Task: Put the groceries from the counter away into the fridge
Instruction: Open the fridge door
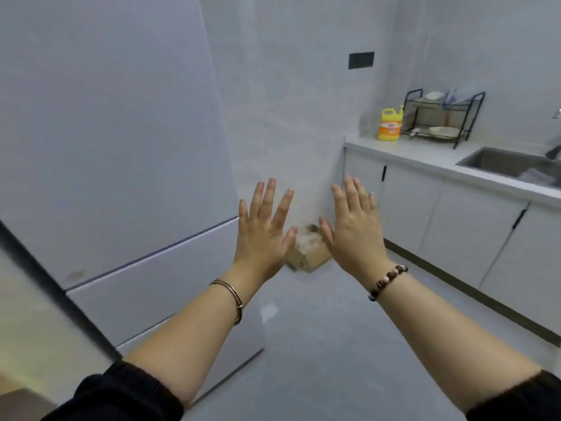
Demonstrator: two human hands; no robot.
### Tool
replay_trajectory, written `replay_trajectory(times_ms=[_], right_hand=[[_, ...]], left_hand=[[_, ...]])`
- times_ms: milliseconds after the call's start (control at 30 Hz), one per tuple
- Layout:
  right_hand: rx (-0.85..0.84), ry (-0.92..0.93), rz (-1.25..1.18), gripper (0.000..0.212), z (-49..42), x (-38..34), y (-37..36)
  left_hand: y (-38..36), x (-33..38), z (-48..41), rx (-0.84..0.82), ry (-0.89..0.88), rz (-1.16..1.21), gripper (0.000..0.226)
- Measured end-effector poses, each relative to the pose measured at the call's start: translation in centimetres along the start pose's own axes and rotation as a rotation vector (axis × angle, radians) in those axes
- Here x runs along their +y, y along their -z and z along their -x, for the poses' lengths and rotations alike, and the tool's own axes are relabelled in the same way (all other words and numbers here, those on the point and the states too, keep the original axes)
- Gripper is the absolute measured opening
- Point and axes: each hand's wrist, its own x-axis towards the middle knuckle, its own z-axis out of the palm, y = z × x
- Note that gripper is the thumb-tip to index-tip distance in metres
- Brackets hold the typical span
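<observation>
A tall pale grey fridge [115, 153] fills the left side, its doors closed. The white counter [425, 156] runs along the right. My left hand [264, 229] and my right hand [353, 226] are both raised in front of me at mid-frame, backs toward the camera, fingers straight and spread. Neither hand holds or touches anything. The left hand is just right of the fridge's edge. No groceries show on the visible stretch of counter.
A yellow detergent bottle [390, 124] and a black dish rack [443, 117] with plates stand at the counter's far end. A steel sink [513, 162] is set in the counter. A cardboard box [309, 253] sits on the grey floor in the corner.
</observation>
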Motion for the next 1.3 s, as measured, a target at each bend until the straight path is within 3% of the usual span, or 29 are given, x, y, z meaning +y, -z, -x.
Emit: replay_trajectory(times_ms=[233, 500, 600, 767, 933, 1033, 1300], right_hand=[[0.000, 0.212, -0.171, 0.061, -7.5, -12.1, -7.2], [-0.010, 0.453, -0.305, 0.060, -14.5, -19.2, -12.5], [-0.004, 0.548, -0.355, 0.061, -16.7, -21.7, -14.1], [0.070, 0.741, -0.422, 0.065, -20.8, -25.8, -15.6], [0.222, 0.880, -0.383, 0.075, -23.5, -30.3, -17.3], [0.231, 0.927, -0.288, 0.085, -25.0, -32.7, -19.0], [0.182, 0.861, -0.124, 0.137, -25.6, -35.9, -22.5]], left_hand=[[3.1, -13.9, 1.5, 0.012, 0.257, -0.132, 0.061], [3.8, -21.6, 1.9, 0.093, 0.530, -0.150, 0.063], [4.1, -24.3, 1.8, 0.158, 0.621, -0.144, 0.063], [4.3, -29.5, 2.0, 0.386, 0.935, -0.098, 0.067], [4.3, -33.0, 1.9, 0.620, 1.142, 0.009, 0.079], [5.2, -35.8, 2.0, 0.686, 1.269, 0.043, 0.088], [7.5, -40.6, 2.3, 0.752, 1.302, 0.111, 0.103]])
